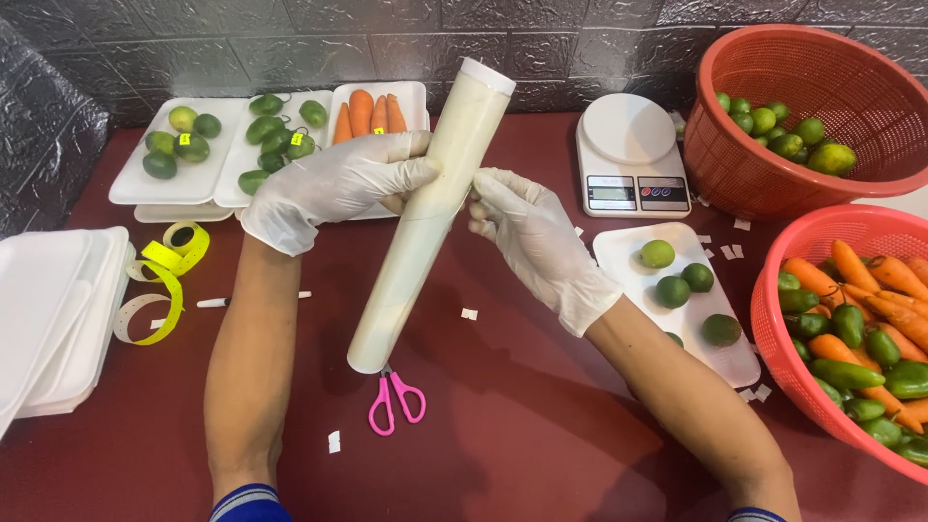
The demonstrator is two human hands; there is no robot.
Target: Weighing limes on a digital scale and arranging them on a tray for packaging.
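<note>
Dark red surface [541, 425] against a grey brick wall: gloved left hand [333, 184] and right hand [536, 237] both grip a tilted roll of cling film [425, 222] above pink scissors [394, 398], between foam trays of produce, beside a white kitchen scale [631, 155]

pink scissors [394, 400], yellow label tape [164, 271], possibly cream roll [430, 208]
</note>
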